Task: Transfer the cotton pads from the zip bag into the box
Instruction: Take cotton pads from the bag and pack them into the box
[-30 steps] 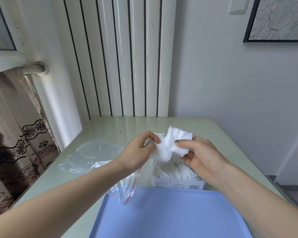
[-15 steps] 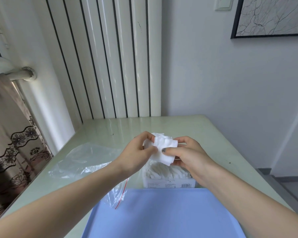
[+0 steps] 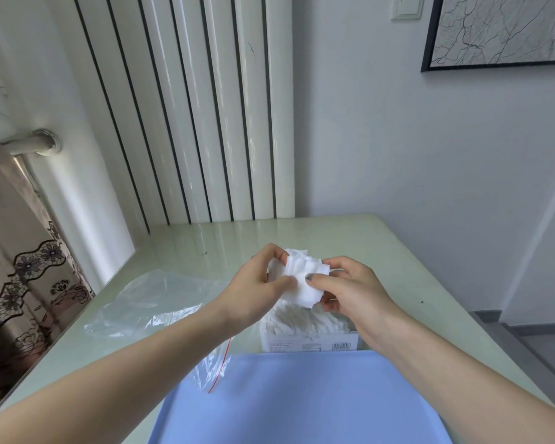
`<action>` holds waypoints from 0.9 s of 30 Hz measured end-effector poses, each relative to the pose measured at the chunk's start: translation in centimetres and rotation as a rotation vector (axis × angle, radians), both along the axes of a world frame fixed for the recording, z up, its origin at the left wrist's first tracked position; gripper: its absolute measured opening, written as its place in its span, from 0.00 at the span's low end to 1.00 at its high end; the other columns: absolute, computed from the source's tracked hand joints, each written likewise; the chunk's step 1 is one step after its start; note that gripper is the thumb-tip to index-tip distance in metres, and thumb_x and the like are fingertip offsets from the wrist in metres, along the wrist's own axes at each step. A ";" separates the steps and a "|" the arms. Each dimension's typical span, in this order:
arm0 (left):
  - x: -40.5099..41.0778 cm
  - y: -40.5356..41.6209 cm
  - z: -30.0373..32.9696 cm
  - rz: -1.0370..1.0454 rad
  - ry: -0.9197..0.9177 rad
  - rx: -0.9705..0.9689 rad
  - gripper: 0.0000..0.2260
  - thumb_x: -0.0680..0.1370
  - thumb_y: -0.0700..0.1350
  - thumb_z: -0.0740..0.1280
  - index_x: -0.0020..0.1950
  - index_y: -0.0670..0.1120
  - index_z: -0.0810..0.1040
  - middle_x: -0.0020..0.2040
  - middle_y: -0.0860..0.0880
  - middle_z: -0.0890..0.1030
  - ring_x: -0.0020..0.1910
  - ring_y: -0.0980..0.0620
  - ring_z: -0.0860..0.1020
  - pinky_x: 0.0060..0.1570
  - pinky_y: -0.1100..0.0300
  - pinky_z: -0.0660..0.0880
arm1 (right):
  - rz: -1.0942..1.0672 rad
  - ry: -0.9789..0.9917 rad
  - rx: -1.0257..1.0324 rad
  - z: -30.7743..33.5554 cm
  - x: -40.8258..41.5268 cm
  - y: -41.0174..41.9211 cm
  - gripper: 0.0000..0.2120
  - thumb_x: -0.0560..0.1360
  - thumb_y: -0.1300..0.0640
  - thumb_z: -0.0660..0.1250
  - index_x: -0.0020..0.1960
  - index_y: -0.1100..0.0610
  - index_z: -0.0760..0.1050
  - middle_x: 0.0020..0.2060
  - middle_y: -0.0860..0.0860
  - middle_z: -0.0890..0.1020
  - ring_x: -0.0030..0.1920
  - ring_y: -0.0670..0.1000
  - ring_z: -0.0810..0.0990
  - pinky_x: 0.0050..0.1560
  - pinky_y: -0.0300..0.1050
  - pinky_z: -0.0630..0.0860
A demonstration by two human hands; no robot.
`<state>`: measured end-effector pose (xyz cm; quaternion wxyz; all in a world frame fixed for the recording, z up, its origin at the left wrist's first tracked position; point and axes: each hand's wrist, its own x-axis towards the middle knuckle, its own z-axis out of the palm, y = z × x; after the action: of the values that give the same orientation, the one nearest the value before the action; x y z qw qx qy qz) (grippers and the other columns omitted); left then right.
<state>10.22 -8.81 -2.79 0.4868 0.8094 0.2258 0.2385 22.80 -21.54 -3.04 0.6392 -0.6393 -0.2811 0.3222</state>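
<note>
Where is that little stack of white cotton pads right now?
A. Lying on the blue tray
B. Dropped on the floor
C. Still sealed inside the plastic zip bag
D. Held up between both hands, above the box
D: the stack of cotton pads is pinched between the left hand and the right hand, above the box; the zip bag lies off to the left on the table.

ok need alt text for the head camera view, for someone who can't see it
Two bare hands, left hand and right hand, hold a stack of white cotton pads above an open box already holding pads. A clear zip bag lies left on the pale green table, a blue tray nearest.
</note>
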 end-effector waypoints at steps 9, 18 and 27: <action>0.1 -0.3 -0.2 0.004 -0.059 -0.117 0.12 0.79 0.45 0.64 0.60 0.55 0.69 0.54 0.53 0.79 0.50 0.51 0.80 0.56 0.51 0.77 | 0.053 0.024 -0.012 -0.4 0.1 -0.3 0.11 0.75 0.63 0.71 0.57 0.60 0.76 0.49 0.56 0.86 0.47 0.55 0.87 0.50 0.49 0.84; 0.3 0.1 -0.6 0.097 -0.034 0.002 0.10 0.82 0.40 0.57 0.59 0.53 0.70 0.45 0.54 0.80 0.39 0.52 0.74 0.38 0.58 0.72 | -0.030 -0.106 -0.012 -1.3 0.3 -0.2 0.05 0.72 0.61 0.73 0.47 0.57 0.80 0.50 0.59 0.84 0.44 0.53 0.83 0.53 0.59 0.80; 0.7 0.1 -0.5 0.022 -0.048 0.005 0.10 0.78 0.35 0.55 0.49 0.48 0.72 0.38 0.51 0.74 0.36 0.51 0.69 0.39 0.53 0.69 | 0.031 -0.157 0.022 -0.7 0.4 -0.5 0.06 0.72 0.65 0.72 0.48 0.59 0.79 0.45 0.57 0.85 0.43 0.51 0.82 0.45 0.47 0.77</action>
<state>10.90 -8.69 -3.27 0.4873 0.8022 0.2223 0.2638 23.24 -22.03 -3.77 0.6169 -0.6511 -0.3440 0.2778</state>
